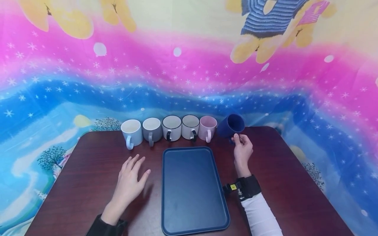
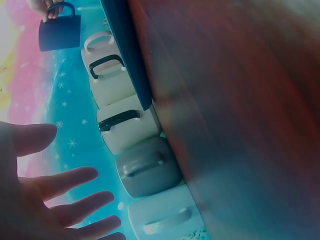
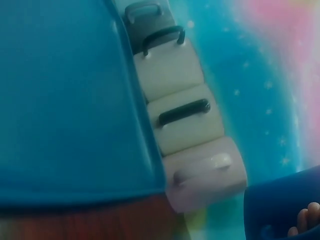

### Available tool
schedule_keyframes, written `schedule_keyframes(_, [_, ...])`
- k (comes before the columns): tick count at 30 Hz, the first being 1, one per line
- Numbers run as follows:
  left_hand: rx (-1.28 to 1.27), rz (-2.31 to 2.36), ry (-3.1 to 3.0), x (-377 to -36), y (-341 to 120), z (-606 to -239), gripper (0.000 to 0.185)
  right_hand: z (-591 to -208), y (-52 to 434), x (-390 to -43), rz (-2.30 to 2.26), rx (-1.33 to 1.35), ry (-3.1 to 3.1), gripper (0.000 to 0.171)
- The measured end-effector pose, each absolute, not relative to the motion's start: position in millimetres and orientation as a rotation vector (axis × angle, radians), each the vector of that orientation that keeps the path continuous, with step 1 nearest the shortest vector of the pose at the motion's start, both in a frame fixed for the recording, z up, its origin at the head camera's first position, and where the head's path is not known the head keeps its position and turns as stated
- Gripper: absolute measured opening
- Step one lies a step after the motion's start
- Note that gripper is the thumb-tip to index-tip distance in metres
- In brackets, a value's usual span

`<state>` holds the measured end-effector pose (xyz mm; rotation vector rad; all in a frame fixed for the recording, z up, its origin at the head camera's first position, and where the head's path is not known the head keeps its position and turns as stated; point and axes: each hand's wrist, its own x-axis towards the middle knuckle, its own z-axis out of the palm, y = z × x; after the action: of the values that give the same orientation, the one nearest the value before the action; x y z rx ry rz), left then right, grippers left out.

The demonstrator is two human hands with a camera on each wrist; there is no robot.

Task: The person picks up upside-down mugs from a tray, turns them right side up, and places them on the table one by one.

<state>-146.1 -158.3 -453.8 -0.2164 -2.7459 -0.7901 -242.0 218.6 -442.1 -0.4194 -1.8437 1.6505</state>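
My right hand [image 1: 243, 151] grips the handle of a dark blue mug [image 1: 225, 127], which leans to one side at the right end of a row of mugs. In the right wrist view only some fingertips show at the mug's handle. My left hand [image 1: 132, 178] hovers over the table left of the tray, fingers spread and holding nothing. Beside the blue mug stands a pink mug [image 1: 205, 131]. Further left are two white mugs with black handles [image 1: 188, 130] [image 1: 172, 131], a grey mug [image 1: 153, 130] and a light blue mug [image 1: 133, 133].
A dark blue rectangular tray [image 1: 193, 193] lies on the brown wooden table [image 1: 283, 190], between my forearms and in front of the mugs. Behind the row hangs a colourful printed cloth [image 1: 165, 78], which also runs along both sides of the table.
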Motion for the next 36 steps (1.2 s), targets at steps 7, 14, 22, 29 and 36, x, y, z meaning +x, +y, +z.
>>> schedule_keyframes(7, [-0.191, -0.766, -2.749, -144.3, -169.5, -458.0, 0.053, -449.6, 222.6, -254.2, 1.57, -0.459, -1.923, 0.024])
schedule_keyframes(14, [-0.173, -0.751, -2.74, -140.1, -181.3, -458.5, 0.052, -456.3, 222.8, -267.9, 1.527, -0.501, -1.955, 0.023])
schedule_keyframes(22, [-0.147, -0.723, -2.731, -135.9, -192.4, -454.4, 0.051, -466.3, 223.1, -281.9, 1.491, -0.551, -1.984, 0.02])
schedule_keyframes(29, [-0.126, -0.709, -2.715, -131.6, -202.6, -453.0, 0.05, -470.6, 222.8, -289.2, 1.501, -0.593, -2.014, 0.019])
schedule_keyframes(36, [-0.098, -0.704, -2.722, -129.4, -208.9, -453.8, 0.051, -474.8, 221.6, -294.9, 1.493, -0.612, -2.052, 0.019])
